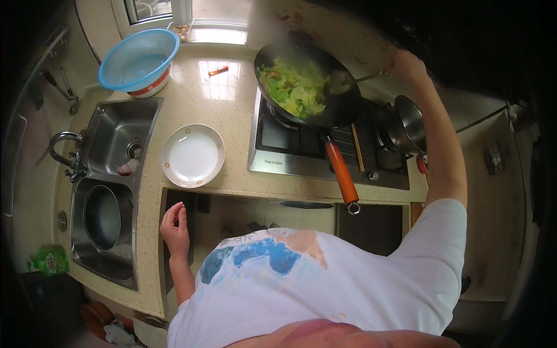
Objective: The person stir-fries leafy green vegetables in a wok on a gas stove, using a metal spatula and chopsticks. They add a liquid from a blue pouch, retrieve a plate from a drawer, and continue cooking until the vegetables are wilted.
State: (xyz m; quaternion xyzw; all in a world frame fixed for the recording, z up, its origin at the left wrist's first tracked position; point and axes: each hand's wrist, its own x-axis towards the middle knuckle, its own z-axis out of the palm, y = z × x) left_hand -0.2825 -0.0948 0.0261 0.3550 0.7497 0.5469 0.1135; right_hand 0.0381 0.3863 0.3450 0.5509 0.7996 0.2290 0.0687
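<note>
One white tee (360, 284), blue & tan print on chest, is nearest. L hand (175, 226) is just off the tabletop's (235, 116) front edge, its fingers part-open & loosely bent, nothing seen in them. Far L, a green bottle (53, 261) stands by the sink (129, 255); a round pan (102, 217) sits in the near bowl, w/ a tap (65, 139) at the sink's L side. Plate (193, 158), white w/ a patterned rim, lies btwn sink & stove (284, 163), near L hand. Orange wok handle (341, 173) juts out over the stove's front edge; chopsticks (357, 148) lie just R of it. Farther R, a steel pot (411, 124) is tilted on the stove. Wok (335, 109) is on the stove's L part, w/ cooked greens (296, 87) mostly on its L side. R hand (409, 68) is past the wok's R rim, fingers closed on a thin-handled spatula (371, 76); its head's in the wok. Farther L: a red packet (218, 71), a blue basin (139, 58) beyond the sink, then a window (149, 10).
</note>
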